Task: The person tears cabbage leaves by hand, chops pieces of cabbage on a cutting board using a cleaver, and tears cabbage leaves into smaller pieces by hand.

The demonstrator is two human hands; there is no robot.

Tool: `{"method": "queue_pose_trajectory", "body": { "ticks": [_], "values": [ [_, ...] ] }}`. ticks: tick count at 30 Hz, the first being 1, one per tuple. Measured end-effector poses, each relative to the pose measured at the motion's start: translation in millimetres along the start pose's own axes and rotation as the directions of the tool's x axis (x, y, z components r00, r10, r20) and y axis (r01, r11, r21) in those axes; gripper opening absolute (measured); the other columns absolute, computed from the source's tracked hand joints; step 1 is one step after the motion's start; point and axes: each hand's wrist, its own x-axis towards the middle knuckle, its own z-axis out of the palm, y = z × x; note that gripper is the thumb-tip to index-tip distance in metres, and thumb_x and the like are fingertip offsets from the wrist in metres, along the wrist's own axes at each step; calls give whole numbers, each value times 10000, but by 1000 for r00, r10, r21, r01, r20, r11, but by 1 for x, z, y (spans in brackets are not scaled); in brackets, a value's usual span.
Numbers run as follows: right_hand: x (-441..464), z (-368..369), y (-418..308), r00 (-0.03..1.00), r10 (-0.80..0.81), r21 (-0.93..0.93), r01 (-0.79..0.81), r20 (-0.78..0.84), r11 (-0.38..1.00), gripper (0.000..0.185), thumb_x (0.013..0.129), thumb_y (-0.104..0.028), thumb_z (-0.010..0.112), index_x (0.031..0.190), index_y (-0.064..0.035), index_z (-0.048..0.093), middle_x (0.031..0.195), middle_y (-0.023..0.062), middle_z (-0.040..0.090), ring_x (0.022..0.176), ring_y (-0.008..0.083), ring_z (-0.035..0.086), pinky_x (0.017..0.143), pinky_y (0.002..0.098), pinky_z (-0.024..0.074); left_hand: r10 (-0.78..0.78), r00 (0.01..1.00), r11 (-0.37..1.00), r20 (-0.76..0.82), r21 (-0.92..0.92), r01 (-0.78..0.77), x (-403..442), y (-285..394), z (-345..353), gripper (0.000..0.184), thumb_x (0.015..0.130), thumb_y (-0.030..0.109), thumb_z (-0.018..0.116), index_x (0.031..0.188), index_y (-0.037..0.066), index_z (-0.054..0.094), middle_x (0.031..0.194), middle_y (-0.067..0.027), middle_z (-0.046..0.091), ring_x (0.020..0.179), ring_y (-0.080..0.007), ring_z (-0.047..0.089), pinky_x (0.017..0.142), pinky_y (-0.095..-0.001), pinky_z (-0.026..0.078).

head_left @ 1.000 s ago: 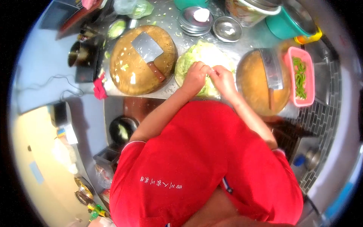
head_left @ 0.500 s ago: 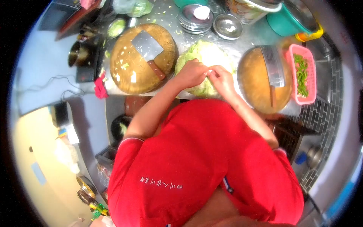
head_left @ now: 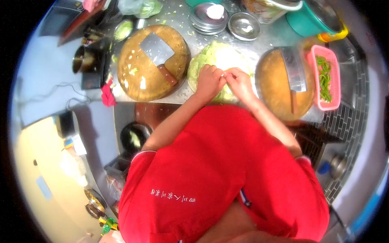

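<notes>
My left hand (head_left: 209, 84) and my right hand (head_left: 240, 84) meet above a large pale-green cabbage-like heap (head_left: 214, 52). The fingertips of both are closed together around a small whitish bit, too small to name. Part of the leafy heap is hidden under my hands, and its top is washed out by glare. Left of it lies a cleaver (head_left: 157, 49) on a round wooden chopping block (head_left: 131, 85). To the right, a second cleaver (head_left: 294, 71) rests on another round block (head_left: 273, 85). Neither hand touches a cleaver.
A pink basket (head_left: 313, 60) holding cut green peppers (head_left: 324, 79) stands at the right. Behind are stacked metal plates (head_left: 207, 27), a metal bowl (head_left: 244, 26) and a teal tub (head_left: 302, 20). A red cloth (head_left: 107, 94) hangs at the left counter edge.
My left hand has turned, with its wrist drawn in toward the middle and its fingers pointing more away from me. My right hand stays nearly in place, fingertips still together with the left's.
</notes>
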Motion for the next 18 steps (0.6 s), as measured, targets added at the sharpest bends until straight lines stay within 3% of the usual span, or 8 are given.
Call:
{"method": "queue_pose_trajectory", "body": {
  "ticks": [4, 7, 10, 13, 18],
  "values": [
    [-2, -1, -2, 998, 62, 39, -62, 12, 997, 129, 912, -109, 661, 947, -4, 726, 905, 131, 688, 790, 253, 656, 734, 355, 522, 12, 998, 998, 54, -62, -9, 2, 0, -8, 174, 758, 174, 748, 805, 60, 625, 826, -131, 592, 840, -358, 550, 746, -493, 444],
    [-1, 0, -1, 997, 80, 35, -81, 11, 996, 129, 904, -108, 662, 946, -3, 724, 899, 136, 689, 787, 255, 660, 734, 355, 523, -32, 998, 999, 51, 19, 31, 6, 8, -6, 147, 743, 154, 732, 767, 67, 616, 791, -113, 583, 836, -330, 559, 777, -473, 450],
    [1, 0, 4, 997, 72, 13, -72, 12, 997, 125, 901, -109, 665, 940, -6, 722, 887, 143, 689, 781, 261, 664, 731, 360, 526, -33, 999, 995, 16, 98, 31, 3, 8, 1, 142, 732, 130, 723, 772, 73, 599, 787, -113, 573, 826, -328, 553, 761, -470, 449],
    [1, 1, 5, 999, 48, -4, -48, 5, 999, 122, 902, -119, 673, 926, -8, 717, 865, 141, 685, 773, 270, 664, 724, 365, 527, 8, 997, 999, -79, 37, -5, 0, 5, 6, 154, 741, 95, 712, 809, 70, 576, 818, -143, 571, 815, -364, 539, 727, -500, 429],
    [0, 1, 2, 999, -22, -151, 15, -45, 988, 140, 904, -145, 656, 883, -14, 701, 879, 164, 695, 815, 338, 678, 741, 419, 535, 61, 992, 997, -112, 60, -54, -1, 3, 7, 154, 711, 85, 706, 769, 89, 564, 794, -114, 553, 809, -336, 531, 732, -467, 439]
  ]
}}
